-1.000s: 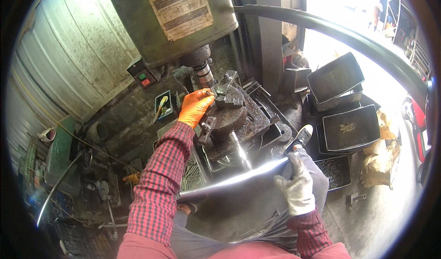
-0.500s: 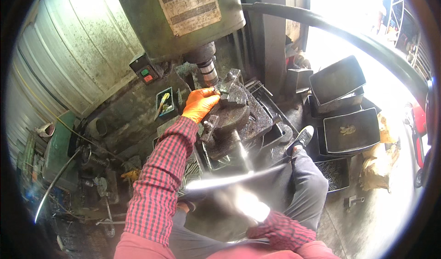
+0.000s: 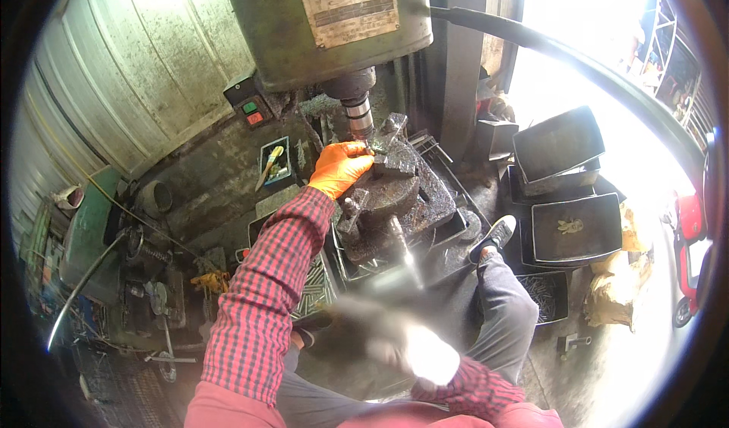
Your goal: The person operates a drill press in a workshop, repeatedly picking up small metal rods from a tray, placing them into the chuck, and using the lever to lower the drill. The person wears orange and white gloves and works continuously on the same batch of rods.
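My left hand [image 3: 339, 170], in an orange glove, reaches to the jaws of a dark, grimy machine vise [image 3: 383, 200]. Its thumb and fingertips are pinched together at the jaw, just below the drill chuck [image 3: 358, 113] of a green drill press [image 3: 334, 29]. Whatever is between them is too small or hidden to name. My right hand [image 3: 425, 352], in a whitish glove, is low in front of my lap and smeared by motion, so its fingers do not show. Ahead of it, the vise's screw [image 3: 402, 246] points toward me, its near end lost in a blurred streak.
Left of the vise lies a small tray [image 3: 275, 162] with a yellow-handled brush. Metal rods fill a bin [image 3: 313, 291] beneath my left forearm. Dark bins [image 3: 577, 230] stack at right, near a bin of small metal pieces [image 3: 543, 295]. A switch box [image 3: 249, 101] hangs by the wall.
My right hand, still blurred, has shifted slightly, and the bright streak ahead of it is gone from its earlier place. My left hand stays pinched at the vise jaw. The whole view has shifted a little.
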Action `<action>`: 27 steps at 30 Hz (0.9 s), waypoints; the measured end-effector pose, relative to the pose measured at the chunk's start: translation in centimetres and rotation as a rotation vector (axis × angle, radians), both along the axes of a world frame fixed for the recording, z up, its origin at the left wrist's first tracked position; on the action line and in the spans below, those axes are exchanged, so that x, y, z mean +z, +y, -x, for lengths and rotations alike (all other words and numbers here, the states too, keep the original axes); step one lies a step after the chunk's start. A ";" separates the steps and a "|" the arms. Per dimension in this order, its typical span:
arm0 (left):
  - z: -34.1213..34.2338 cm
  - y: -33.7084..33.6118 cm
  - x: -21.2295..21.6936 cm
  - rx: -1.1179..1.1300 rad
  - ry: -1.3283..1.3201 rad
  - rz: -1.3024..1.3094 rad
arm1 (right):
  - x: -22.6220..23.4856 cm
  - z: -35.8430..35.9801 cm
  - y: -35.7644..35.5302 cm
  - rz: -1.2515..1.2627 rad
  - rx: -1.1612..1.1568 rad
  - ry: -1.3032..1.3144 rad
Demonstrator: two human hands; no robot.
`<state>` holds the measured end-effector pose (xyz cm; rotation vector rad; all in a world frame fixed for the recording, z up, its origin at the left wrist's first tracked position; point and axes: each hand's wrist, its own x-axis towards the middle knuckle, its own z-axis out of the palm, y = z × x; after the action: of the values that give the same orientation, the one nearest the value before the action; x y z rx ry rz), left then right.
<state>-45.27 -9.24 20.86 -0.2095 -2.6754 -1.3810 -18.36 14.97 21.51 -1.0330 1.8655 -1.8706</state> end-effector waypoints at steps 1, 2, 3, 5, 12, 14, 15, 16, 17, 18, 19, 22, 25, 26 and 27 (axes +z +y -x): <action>-0.1 0.0 0.1 -0.002 0.006 -0.023 | 1.9 1.5 1.5 -0.062 -0.103 0.350; -0.2 0.1 0.2 -0.005 0.016 -0.045 | 3.5 2.4 3.7 -0.040 -0.206 0.538; -0.3 0.1 0.4 -0.012 0.018 -0.020 | 4.8 3.1 5.6 -0.151 -0.321 0.642; -0.5 0.2 0.6 0.002 0.005 -0.003 | 6.2 4.6 7.3 -0.476 -0.510 0.842; -0.5 0.1 0.7 0.005 0.139 0.221 | 4.2 7.2 7.9 -1.042 -0.692 1.198; -0.6 0.2 0.6 -0.012 0.104 0.139 | 1.8 9.0 8.1 -0.668 -0.947 1.207; -0.6 0.3 0.6 -0.006 0.066 0.063 | 0.3 9.8 8.0 -0.562 -1.047 1.271; -0.7 0.0 0.7 -0.052 0.051 0.082 | -0.8 10.2 8.2 -0.588 -1.155 1.286; -1.0 -0.3 0.8 -0.013 0.099 0.142 | -1.9 10.5 8.4 -0.581 -1.178 1.285; -1.5 -0.9 0.8 0.022 0.149 0.201 | -2.8 10.6 8.6 -0.591 -1.206 1.259; -1.9 -1.3 0.7 0.023 0.214 0.256 | -3.3 10.6 8.9 -0.624 -1.124 1.180; -4.8 -7.2 0.3 0.286 0.655 0.326 | -3.9 9.9 9.8 -0.750 -1.043 1.122; -7.0 -14.9 -1.5 0.814 0.551 0.424 | -3.8 9.5 10.2 -0.802 -1.061 1.097; -7.8 -16.5 -3.2 0.865 0.279 0.392 | -3.8 9.6 10.3 -0.908 -1.034 1.089; -7.9 -18.1 -4.5 0.784 0.155 0.307 | -4.0 9.7 10.2 -0.909 -1.048 1.105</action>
<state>-37.39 -27.29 16.33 0.6138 -2.3914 -0.6818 -28.06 25.21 17.55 -0.7750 3.8235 -0.2090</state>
